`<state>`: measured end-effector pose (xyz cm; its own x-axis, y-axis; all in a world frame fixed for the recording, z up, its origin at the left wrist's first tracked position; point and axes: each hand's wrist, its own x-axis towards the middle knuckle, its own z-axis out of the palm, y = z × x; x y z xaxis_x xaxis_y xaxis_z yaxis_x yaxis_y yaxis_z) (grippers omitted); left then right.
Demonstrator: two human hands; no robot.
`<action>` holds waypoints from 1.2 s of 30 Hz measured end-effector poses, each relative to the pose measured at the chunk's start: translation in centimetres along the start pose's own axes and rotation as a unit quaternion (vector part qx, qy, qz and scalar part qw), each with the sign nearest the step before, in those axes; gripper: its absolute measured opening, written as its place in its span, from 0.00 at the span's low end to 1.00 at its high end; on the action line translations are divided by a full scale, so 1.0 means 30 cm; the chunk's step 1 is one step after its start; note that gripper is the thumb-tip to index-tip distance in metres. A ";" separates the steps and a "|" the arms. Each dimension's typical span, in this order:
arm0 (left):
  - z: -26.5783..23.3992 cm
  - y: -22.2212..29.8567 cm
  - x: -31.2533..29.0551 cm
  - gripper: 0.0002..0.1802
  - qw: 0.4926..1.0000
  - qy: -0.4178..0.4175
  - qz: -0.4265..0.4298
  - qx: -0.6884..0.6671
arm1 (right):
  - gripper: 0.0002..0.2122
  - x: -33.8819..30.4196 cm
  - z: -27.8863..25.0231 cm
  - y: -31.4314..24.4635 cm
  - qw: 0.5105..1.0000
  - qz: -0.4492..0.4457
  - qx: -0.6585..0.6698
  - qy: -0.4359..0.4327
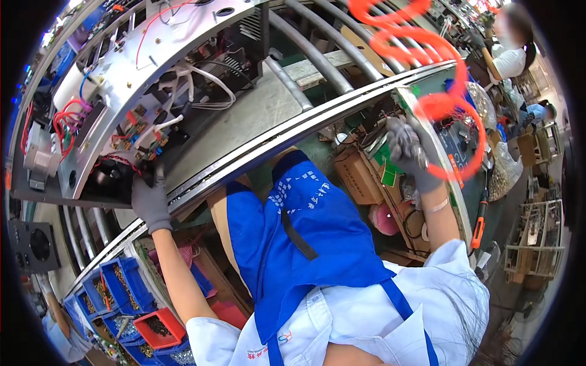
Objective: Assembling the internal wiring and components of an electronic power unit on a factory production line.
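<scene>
My left hand (pixel 151 198), in a grey glove, is at the lower edge of an opened metal equipment chassis (pixel 125 91). Its fingers curl in beside a dark part (pixel 116 177) with twisted red and black wires; what they grip is partly hidden. Wires, circuit boards and heat sinks show inside the chassis. My right hand (pixel 415 152), also gloved, is raised over the right-hand bench with its fingers closed. Something greyish and shiny shows at them, too blurred to name. An orange-red coiled hose (pixel 448 107) hangs down close beside this hand.
A roller conveyor (pixel 311 46) with a metal rail (pixel 262 149) runs between me and the chassis. Blue bins (pixel 125 283) and a red bin (pixel 160 327) of small hardware stand at lower left. An orange-handled tool (pixel 480 224) lies on the right bench. Other people work at far right and lower left.
</scene>
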<state>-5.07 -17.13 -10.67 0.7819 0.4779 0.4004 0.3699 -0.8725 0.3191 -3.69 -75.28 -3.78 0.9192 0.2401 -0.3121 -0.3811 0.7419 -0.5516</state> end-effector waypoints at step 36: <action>-0.129 0.274 0.071 0.33 0.734 -0.103 -0.195 -0.642 | 0.18 0.446 0.764 0.542 0.625 -0.285 -0.620 -0.379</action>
<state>-2.32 -22.91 -3.87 0.8504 0.5251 -0.0329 -0.0892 0.2056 0.9746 4.70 -45.66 0.81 0.5449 0.7342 0.4050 0.6774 -0.1007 -0.7287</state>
